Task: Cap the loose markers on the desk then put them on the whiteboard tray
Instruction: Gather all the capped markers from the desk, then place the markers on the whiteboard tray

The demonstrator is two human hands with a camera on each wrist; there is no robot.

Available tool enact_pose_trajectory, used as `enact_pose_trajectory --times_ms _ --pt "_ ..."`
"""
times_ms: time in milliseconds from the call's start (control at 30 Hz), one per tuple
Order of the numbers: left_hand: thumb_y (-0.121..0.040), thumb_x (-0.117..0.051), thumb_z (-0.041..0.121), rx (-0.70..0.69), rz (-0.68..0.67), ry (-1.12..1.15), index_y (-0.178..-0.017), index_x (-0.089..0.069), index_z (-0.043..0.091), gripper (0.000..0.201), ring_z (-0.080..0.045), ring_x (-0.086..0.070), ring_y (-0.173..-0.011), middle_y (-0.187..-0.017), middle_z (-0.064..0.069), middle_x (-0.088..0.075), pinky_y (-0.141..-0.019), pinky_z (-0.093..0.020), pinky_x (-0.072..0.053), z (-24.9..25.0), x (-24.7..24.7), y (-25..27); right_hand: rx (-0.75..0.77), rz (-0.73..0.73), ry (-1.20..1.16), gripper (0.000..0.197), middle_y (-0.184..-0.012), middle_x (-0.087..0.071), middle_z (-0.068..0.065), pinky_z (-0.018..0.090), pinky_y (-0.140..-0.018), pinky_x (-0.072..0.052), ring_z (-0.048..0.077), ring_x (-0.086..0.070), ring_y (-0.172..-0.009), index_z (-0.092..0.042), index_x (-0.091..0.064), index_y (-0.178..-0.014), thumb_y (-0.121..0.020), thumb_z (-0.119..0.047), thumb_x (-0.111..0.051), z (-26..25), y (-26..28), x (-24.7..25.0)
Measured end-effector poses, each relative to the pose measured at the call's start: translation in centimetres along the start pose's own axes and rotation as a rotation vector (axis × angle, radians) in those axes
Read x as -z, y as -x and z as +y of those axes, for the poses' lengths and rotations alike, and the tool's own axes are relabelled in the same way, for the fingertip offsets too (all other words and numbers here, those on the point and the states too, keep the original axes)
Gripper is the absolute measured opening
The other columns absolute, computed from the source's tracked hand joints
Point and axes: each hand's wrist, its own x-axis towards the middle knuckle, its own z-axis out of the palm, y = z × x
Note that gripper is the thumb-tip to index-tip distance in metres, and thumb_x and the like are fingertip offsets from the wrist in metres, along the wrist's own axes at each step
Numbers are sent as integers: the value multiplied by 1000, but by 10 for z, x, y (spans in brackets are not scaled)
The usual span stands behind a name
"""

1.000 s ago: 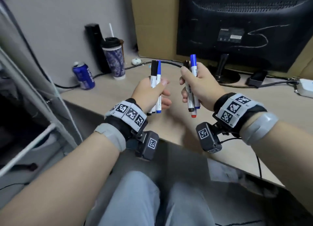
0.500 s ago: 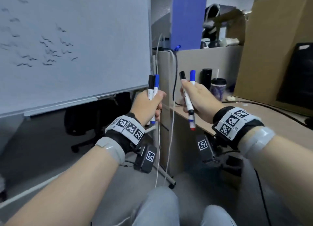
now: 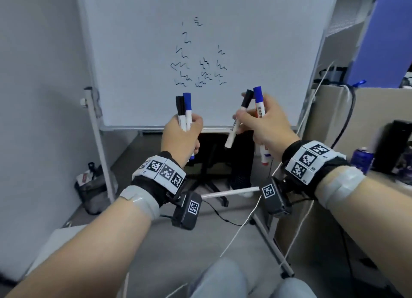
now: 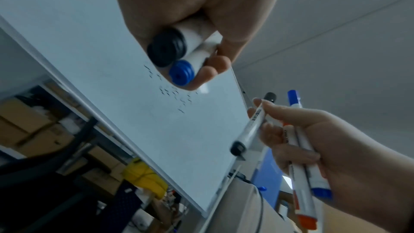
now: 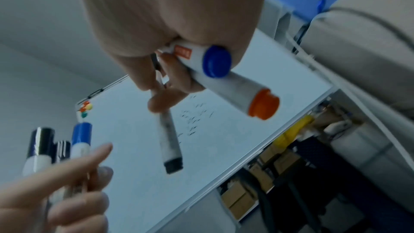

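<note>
The left hand [image 3: 181, 137] is curled round a bunch of markers held upright, caps up — a black-capped marker [image 3: 180, 110] and a blue-capped marker [image 3: 188, 110] side by side and touching. The right wrist view shows a third, dark-capped one in the same fist, though it is blurred.

The right hand [image 3: 265, 128] grips three. A blue marker [image 3: 259, 103] and an orange-ended marker [image 3: 264, 157] are clamped in the palm, the orange end sticking out below the hand. A black marker [image 3: 239, 119] is pinched apart from them between thumb and fingertips, tilted, its cap up and its tail slanting down toward the left hand. All the tips that show are capped.

Both hands are raised and well apart from each other, facing the whiteboard [image 3: 133, 52], which carries dark scribbles above them. The whiteboard tray [image 3: 124, 127] runs along the board's lower edge, just beyond the knuckles of the left hand and level with them — no marker lies on the stretch that shows. To the right of the right hand stands a beige partition [image 3: 367, 110], and a counter edge with a blue can [image 3: 362, 158] lies beside the right wrist.
</note>
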Motion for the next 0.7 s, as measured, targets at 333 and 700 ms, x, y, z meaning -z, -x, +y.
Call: enact_pose_trajectory --times_ms 333,700 --pt "-97 -62 28 107 284 -92 -107 -69 17 17 -12 -56 -42 -69 -8 -62 -37 -20 -44 -63 45 -30 -23 -4 8 22 -86 -82 2 30 -51 -50 22 -81 -85 -15 -64 -103 -88 -22 -78 39 -49 -71" --pt "-102 -55 24 181 248 -136 -120 -68 21 23 -9 -64 -45 -85 6 -71 -53 -35 -62 -147 28 -101 -122 -48 73 12 -94 -81 4 22 -45 -49 9 -79 -80 -21 -77 -104 -92 -19 -74 140 -133 -112"
